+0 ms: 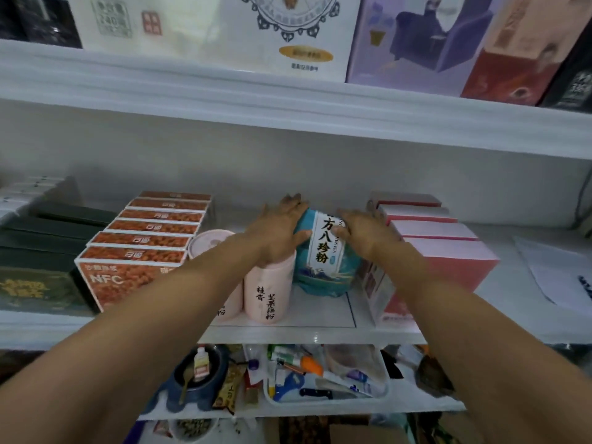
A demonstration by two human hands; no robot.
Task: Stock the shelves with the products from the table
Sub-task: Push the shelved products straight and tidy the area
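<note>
Left hand (282, 225), right hand (362, 233) grasp jar (323, 251) on shelf (288, 334). Seat upright between canister (269, 293) and boxes (448, 251), label forward.

**Single view.** A head-worn wide-angle camera faces the shelving from close range, pitched slightly downward. The middle shelf (320, 317) fills the centre, the upper shelf (192, 88) runs across the top, and the lower shelf (416, 402) lies along the bottom. Both forearms enter from the lower corners. The left hand (278, 229) and right hand (362, 232) meet mid-frame on a teal bag (320, 283). Shelf edges bow with lens distortion.
</note>
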